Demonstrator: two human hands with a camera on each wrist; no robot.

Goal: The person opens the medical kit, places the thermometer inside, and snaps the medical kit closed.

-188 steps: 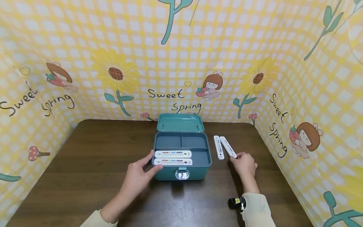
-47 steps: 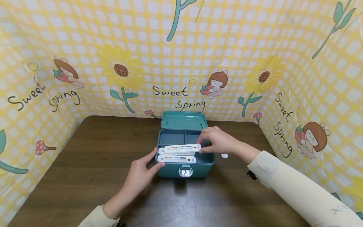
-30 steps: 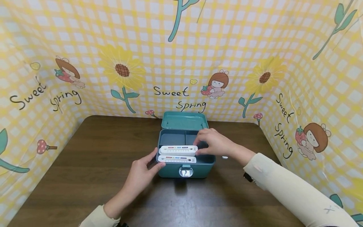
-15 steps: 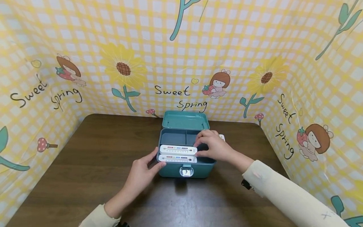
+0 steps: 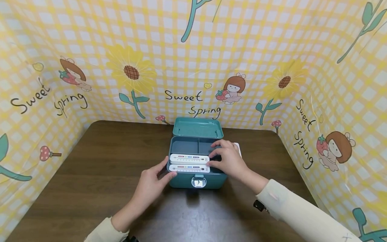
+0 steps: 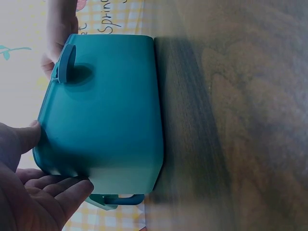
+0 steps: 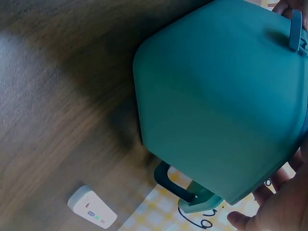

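A teal box [image 5: 181, 181] with a grey divided interior stands on the table, its lid [image 5: 198, 127] tipped back. White thermometers lie crosswise in its front compartment: a front thermometer [image 5: 187, 168], and behind it a rear thermometer [image 5: 188, 159] that tops a stack. My left hand [image 5: 148, 185] holds the box's front left corner, thumb on the front rim and fingers along the side wall. Over the right part of the box, my right hand [image 5: 229, 161] has thumb and index finger at the rear thermometer's right end, other fingers spread. Another thermometer [image 7: 94, 209] lies on the table right of the box.
The dark wooden table [image 5: 121, 151] is walled in by a yellow checked cloth [image 5: 193, 67] at the back and sides. A clear clasp [image 5: 198, 182] sticks out from the box front. A carrying handle [image 7: 173, 185] shows in the right wrist view.
My right hand has brought one thermometer from the table at right and laid it on the rear one; its fingers have since loosened and shifted slightly right. The left hand keeps its place.
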